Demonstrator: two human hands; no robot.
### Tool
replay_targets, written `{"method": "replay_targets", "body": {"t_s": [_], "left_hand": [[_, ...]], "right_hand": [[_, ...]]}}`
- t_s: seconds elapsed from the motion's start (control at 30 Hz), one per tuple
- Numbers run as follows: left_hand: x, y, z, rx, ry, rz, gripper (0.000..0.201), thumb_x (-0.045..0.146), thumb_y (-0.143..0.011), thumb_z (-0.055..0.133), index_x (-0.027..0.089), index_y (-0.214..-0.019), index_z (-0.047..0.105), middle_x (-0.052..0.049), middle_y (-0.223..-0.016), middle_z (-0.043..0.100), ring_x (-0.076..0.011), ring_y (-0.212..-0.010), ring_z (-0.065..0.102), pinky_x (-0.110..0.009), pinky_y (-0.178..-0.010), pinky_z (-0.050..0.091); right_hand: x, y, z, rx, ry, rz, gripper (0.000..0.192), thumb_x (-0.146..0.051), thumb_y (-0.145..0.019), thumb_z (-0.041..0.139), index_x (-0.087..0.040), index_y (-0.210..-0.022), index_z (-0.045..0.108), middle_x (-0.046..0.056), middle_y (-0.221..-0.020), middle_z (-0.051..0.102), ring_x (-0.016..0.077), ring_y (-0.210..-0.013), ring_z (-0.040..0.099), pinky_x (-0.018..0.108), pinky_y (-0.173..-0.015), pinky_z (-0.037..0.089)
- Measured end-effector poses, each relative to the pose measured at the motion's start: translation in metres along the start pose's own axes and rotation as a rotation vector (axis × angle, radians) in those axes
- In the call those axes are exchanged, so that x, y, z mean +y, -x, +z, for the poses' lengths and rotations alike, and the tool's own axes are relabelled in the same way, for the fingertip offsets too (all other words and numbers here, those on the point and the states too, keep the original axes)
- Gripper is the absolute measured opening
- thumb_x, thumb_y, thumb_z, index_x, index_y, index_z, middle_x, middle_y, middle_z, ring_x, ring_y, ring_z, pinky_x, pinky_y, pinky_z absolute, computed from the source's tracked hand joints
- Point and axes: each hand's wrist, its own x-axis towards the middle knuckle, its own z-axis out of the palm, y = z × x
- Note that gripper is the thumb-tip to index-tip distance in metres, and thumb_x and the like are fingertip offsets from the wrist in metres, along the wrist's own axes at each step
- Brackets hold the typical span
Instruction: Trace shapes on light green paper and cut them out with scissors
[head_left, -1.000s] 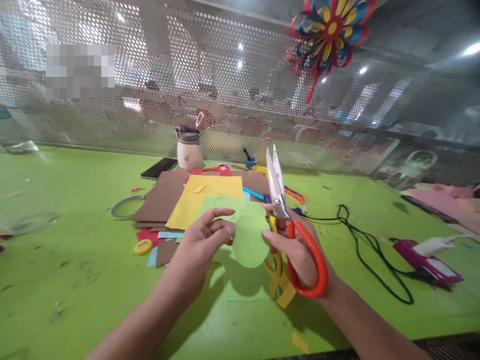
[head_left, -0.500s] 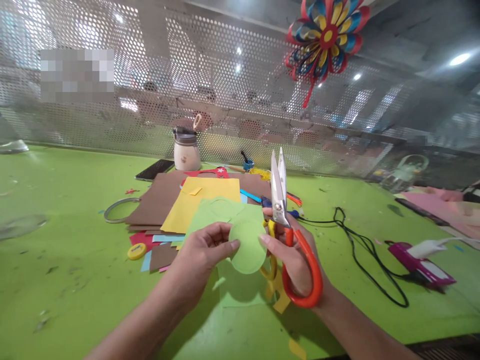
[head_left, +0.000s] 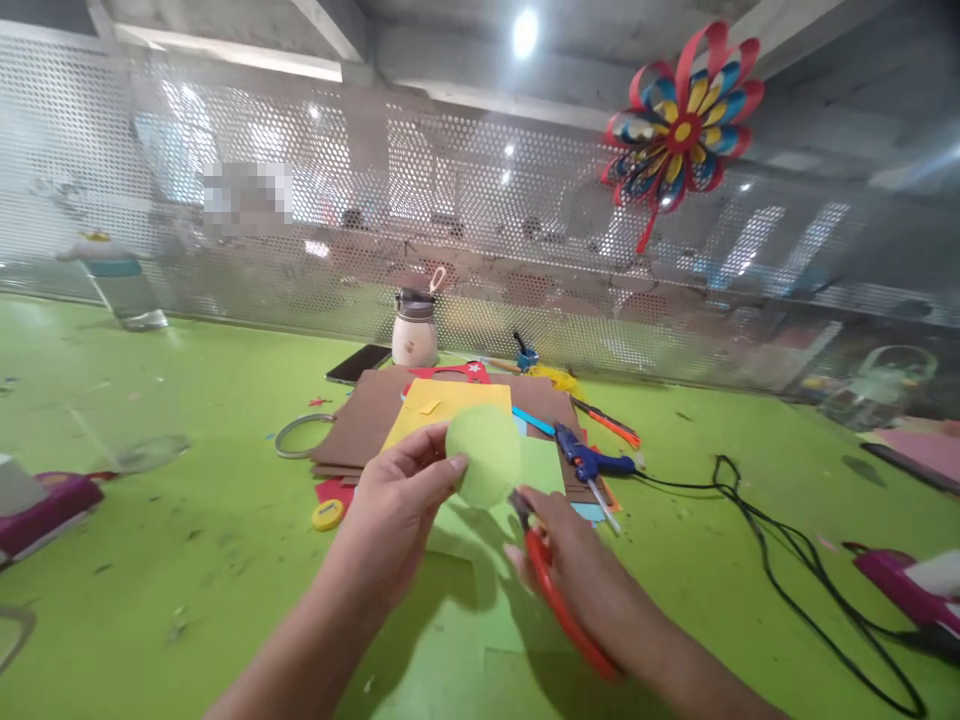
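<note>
Green tabletop [head_left: 150,560]: left hand [head_left: 397,500] pinching paper circle [head_left: 484,468] higher than before, right hand [head_left: 577,575] gripping lowered scissors [head_left: 559,600]

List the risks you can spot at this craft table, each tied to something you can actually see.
1. The right hand grips the red-handled scissors close beside the left hand, which pinches a round light-green paper disc; a slip could nick a finger.
2. The blue glue gun lies on the stacked paper sheets; if hot, it might scorch them.
3. Its black cord loops across the green table and could snag an arm.
</note>
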Motion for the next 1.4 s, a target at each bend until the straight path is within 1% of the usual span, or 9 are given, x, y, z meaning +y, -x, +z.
{"method": "replay_targets", "body": {"t_s": [0.17,0.37,0.43,0.57,0.73,0.87,1.03,1.3,1.4], "left_hand": [[-0.006,-0.002,-0.004,0.045,-0.062,0.073,0.038,0.013,-0.069,0.075,0.021,-0.105,0.066,0.003,-0.080,0.063,-0.0092,-0.073,0.058,-0.019,-0.068,0.046],[-0.006,-0.003,-0.001,-0.017,-0.105,-0.011,0.051,0.012,-0.066,0.074,0.018,-0.114,0.058,0.006,-0.068,0.058,-0.0067,-0.061,0.052,-0.018,-0.058,0.042],[-0.009,-0.004,0.001,-0.047,-0.125,-0.052,0.054,0.013,-0.062,0.076,0.016,-0.113,0.057,0.006,-0.067,0.058,-0.0076,-0.059,0.052,-0.020,-0.057,0.042],[-0.016,-0.002,0.007,-0.056,-0.172,-0.068,0.049,0.013,-0.062,0.075,0.016,-0.109,0.059,0.005,-0.067,0.059,-0.0085,-0.062,0.053,-0.021,-0.060,0.042],[-0.019,0.003,0.016,-0.059,-0.244,-0.101,0.036,0.011,-0.062,0.074,0.015,-0.097,0.065,0.005,-0.066,0.061,-0.0082,-0.062,0.055,-0.020,-0.061,0.043],[-0.023,0.002,0.014,-0.094,-0.265,-0.131,0.025,0.014,-0.066,0.074,0.015,-0.089,0.066,0.003,-0.065,0.063,-0.0091,-0.059,0.055,-0.022,-0.060,0.043],[-0.029,-0.001,0.008,-0.190,-0.181,-0.283,0.017,0.026,-0.076,0.069,0.010,-0.071,0.066,-0.002,-0.065,0.062,-0.0110,-0.061,0.053,-0.025,-0.064,0.046],[-0.025,0.006,0.017,-0.103,0.132,-0.373,0.025,0.029,-0.086,0.054,0.012,-0.075,0.068,-0.005,-0.069,0.062,-0.0143,-0.064,0.057,-0.029,-0.064,0.053],[-0.026,0.010,0.020,-0.171,0.109,-0.382,0.027,0.038,-0.085,0.059,0.014,-0.075,0.068,-0.002,-0.065,0.057,-0.0144,-0.064,0.056,-0.030,-0.065,0.054]], "right_hand": [[-0.010,0.010,0.008,-0.098,0.093,0.000,0.036,-0.016,-0.075,0.059,-0.017,-0.110,0.061,0.014,-0.096,0.060,0.0348,-0.091,0.057,0.049,-0.076,0.045],[-0.011,0.006,-0.006,-0.023,0.032,-0.019,0.006,-0.019,-0.075,0.060,-0.018,-0.077,0.066,0.012,-0.079,0.061,0.0357,-0.085,0.053,0.054,-0.078,0.039],[-0.013,0.002,-0.020,0.036,-0.084,0.000,0.011,-0.025,-0.080,0.058,-0.017,-0.081,0.065,0.011,-0.080,0.062,0.0329,-0.083,0.055,0.051,-0.077,0.042],[-0.021,-0.005,-0.042,0.081,-0.439,0.014,0.044,-0.039,-0.099,0.024,-0.018,-0.101,0.062,0.008,-0.082,0.067,0.0226,-0.076,0.064,0.035,-0.066,0.052],[-0.026,0.000,-0.039,0.051,-0.650,0.018,0.021,-0.034,-0.085,0.062,-0.022,-0.103,0.063,0.003,-0.083,0.066,0.0188,-0.071,0.061,0.029,-0.061,0.050],[-0.025,0.003,-0.036,0.126,-0.676,-0.017,0.005,-0.021,-0.083,0.064,-0.021,-0.088,0.066,-0.001,-0.076,0.054,0.0146,-0.067,0.050,0.026,-0.057,0.043],[-0.022,0.002,-0.041,0.185,-0.667,-0.128,0.013,-0.011,-0.082,0.061,-0.021,-0.087,0.069,0.001,-0.081,0.056,0.0164,-0.074,0.052,0.028,-0.062,0.042],[-0.018,0.007,-0.038,0.267,-0.554,-0.264,0.028,-0.002,-0.079,0.061,-0.025,-0.091,0.072,0.002,-0.085,0.056,0.0185,-0.078,0.055,0.031,-0.064,0.044],[-0.017,0.007,-0.037,0.310,-0.470,-0.339,0.041,0.005,-0.075,0.056,-0.027,-0.095,0.072,0.003,-0.085,0.056,0.0194,-0.080,0.055,0.032,-0.066,0.044]]}}
